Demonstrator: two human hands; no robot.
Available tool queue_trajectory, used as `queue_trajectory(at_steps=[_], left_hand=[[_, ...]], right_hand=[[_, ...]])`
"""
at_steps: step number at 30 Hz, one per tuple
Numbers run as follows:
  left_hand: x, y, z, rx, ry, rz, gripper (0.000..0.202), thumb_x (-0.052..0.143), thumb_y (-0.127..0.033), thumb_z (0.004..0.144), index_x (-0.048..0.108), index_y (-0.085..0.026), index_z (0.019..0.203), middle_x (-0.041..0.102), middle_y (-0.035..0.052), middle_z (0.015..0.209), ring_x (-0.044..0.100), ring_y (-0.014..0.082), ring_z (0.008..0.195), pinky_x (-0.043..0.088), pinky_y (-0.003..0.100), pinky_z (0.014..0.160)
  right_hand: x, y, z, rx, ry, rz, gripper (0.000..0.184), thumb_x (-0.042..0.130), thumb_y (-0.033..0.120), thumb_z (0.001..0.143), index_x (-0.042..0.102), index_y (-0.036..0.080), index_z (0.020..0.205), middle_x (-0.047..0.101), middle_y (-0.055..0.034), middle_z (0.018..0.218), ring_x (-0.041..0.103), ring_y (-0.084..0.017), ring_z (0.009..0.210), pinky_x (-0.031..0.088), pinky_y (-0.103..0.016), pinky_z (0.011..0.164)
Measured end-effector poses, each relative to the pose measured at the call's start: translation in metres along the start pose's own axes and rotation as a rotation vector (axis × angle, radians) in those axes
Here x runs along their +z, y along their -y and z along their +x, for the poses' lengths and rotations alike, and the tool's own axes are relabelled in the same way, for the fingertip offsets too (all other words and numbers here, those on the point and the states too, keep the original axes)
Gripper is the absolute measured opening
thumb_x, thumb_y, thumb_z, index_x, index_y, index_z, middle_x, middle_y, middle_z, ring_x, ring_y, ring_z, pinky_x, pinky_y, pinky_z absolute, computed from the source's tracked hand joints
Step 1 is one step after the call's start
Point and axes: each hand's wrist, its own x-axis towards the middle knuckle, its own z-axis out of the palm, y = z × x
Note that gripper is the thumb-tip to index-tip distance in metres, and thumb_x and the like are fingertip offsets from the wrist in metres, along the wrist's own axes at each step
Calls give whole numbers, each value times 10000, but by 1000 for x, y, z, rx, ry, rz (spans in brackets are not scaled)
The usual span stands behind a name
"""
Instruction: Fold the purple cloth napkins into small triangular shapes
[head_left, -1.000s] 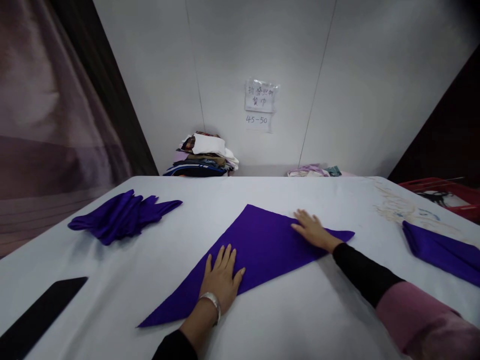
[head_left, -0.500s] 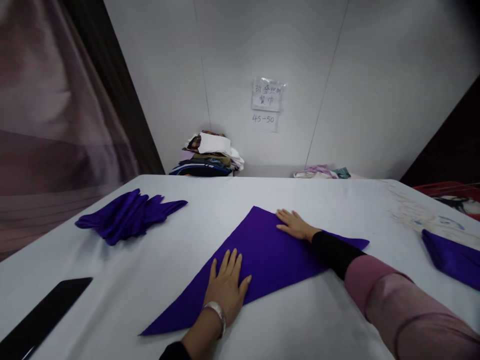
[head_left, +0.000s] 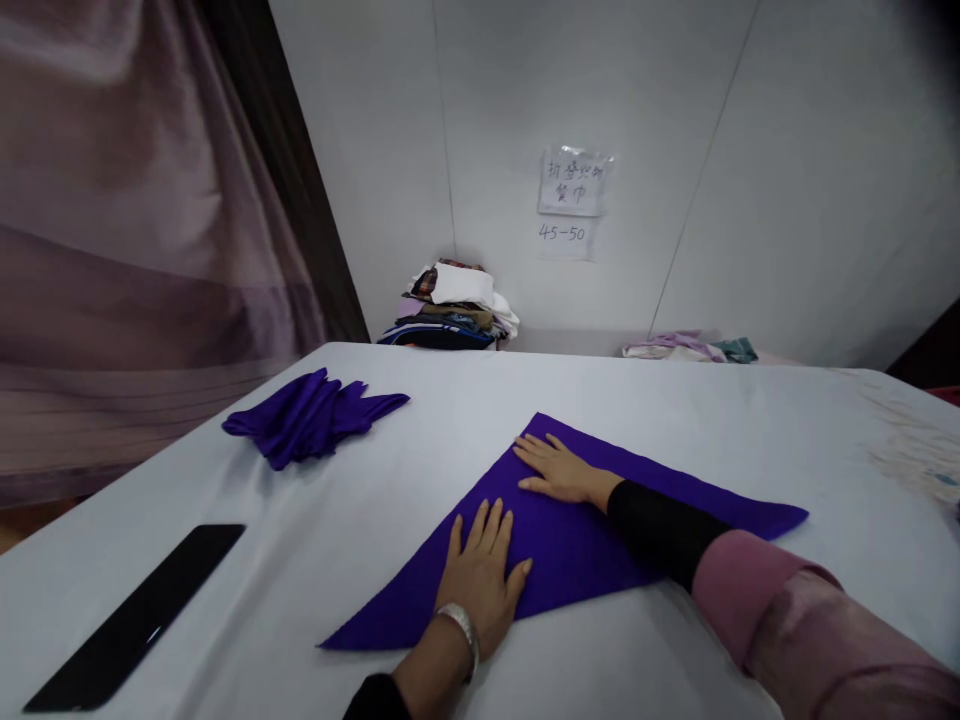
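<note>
Left hand (head_left: 478,588) and right hand (head_left: 559,472), fingers apart, are lying on the purple triangular cloth (head_left: 574,545), hiding patches beneath.

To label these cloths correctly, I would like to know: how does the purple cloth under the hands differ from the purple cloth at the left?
The spread cloth lies mostly flat as a triangle; the bunched cloth is gathered in crumpled folds. The left hand and right hand rest on the spread cloth, while neither touches the bunched cloth. Both are purple and on the white table.
</note>
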Motion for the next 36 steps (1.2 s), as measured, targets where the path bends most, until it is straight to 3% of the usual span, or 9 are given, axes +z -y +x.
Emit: queue_trajectory(at_steps=[6, 9, 12, 17, 19, 21, 25, 29, 36], left_hand=[[1, 0, 0, -10, 13, -7, 605, 241, -496, 897, 261, -182, 1413, 191, 49, 1492, 118, 250, 1376, 115, 533, 1100], [2, 0, -1, -9, 10, -8, 600, 248, -489, 898, 257, -180, 1413, 189, 52, 1494, 114, 249, 1377, 112, 539, 1097], [3, 1, -1, -6, 0, -20, 609, 225, -514, 899, 260, -187, 1412, 193, 47, 1493, 114, 246, 1377, 109, 543, 1097], [7, 2, -1, 0, -26, -31, 629, 187, -537, 900, 274, -175, 1407, 247, 56, 1479, 107, 246, 1378, 82, 539, 1101], [9, 3, -1, -3, -27, -33, 637, 177, -541, 900, 277, -168, 1406, 276, 59, 1469, 107, 244, 1378, 78, 535, 1103], [11, 3, -1, -7, -33, -28, 637, 174, -546, 899, 269, -177, 1409, 257, 53, 1477, 103, 243, 1379, 82, 534, 1103], [11, 3, -2, -6, -43, -13, 635, 169, -555, 895, 255, -200, 1414, 196, 39, 1496, 96, 238, 1381, 94, 529, 1102], [9, 2, -3, -9, -40, -15, 631, 162, -552, 896, 252, -205, 1415, 195, 37, 1497, 101, 235, 1380, 100, 528, 1101], [9, 2, 1, -13, -30, 7, 613, 222, -513, 894, 268, -185, 1411, 226, 53, 1486, 114, 247, 1378, 90, 527, 1099]], right_hand=[[-15, -52, 22, 291, -41, -67, 737, 174, 648, 870, 205, 180, 1438, 154, -60, 1507, 87, -228, 1378, 58, -449, 1098], [-20, -61, 24, 408, -70, -72, 773, 121, 639, 874, 204, 113, 1435, 146, -139, 1499, 93, -291, 1372, 94, -529, 1069], [-16, -42, 19, 400, -87, -84, 795, 134, 659, 862, 198, 113, 1437, 121, -140, 1503, 53, -282, 1377, 47, -517, 1078], [9, 22, 8, -81, -36, -18, 747, 162, 654, 869, 155, 183, 1449, 110, -77, 1511, 39, -209, 1383, -37, -424, 1098], [15, 33, 9, -170, 11, 24, 721, 152, 641, 879, 143, 202, 1450, 116, -64, 1511, 52, -202, 1382, -28, -422, 1099], [13, 28, 15, -137, 28, 27, 727, 167, 651, 873, 158, 205, 1448, 126, -63, 1509, 66, -210, 1381, -14, -431, 1099], [-5, -12, 29, 213, -33, -42, 725, 196, 651, 870, 221, 198, 1435, 151, -59, 1507, 83, -228, 1379, 33, -440, 1100], [-14, -29, 24, 434, -100, -78, 760, 150, 626, 882, 215, 106, 1432, 132, -154, 1499, 66, -299, 1373, 64, -528, 1071], [19, 46, -34, 22, -40, 40, 732, 216, 638, 874, 177, 180, 1444, 137, -97, 1504, 59, -229, 1380, 16, -455, 1098]])
